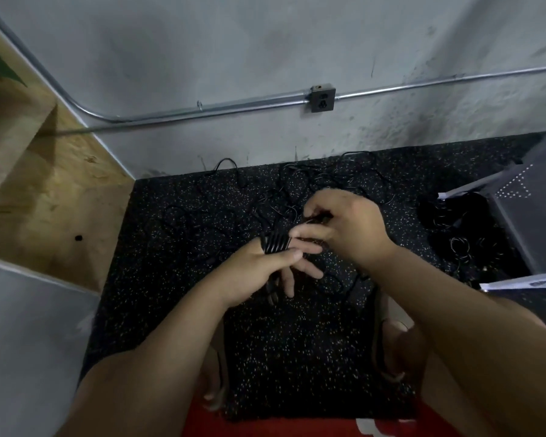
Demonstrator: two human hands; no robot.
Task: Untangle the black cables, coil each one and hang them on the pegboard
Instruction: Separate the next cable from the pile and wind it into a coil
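A tangle of thin black cables (322,181) lies on the dark speckled floor mat (177,247) near the wall. My left hand (265,266) holds a partly wound coil of black cable (276,242), with the thumb pressing the loops against the fingers. My right hand (344,228) is just above and to the right, pinching the same cable's free strand (319,217) between thumb and fingers. The strand runs back into the tangle. A grey pegboard (524,197) leans at the right edge.
A pile of more black cables (457,234) lies beside the pegboard at the right. A grey wall with a metal conduit (202,110) and an outlet box (322,97) stands behind. A wooden structure (44,190) fills the left. My sandalled feet (391,342) are below the hands.
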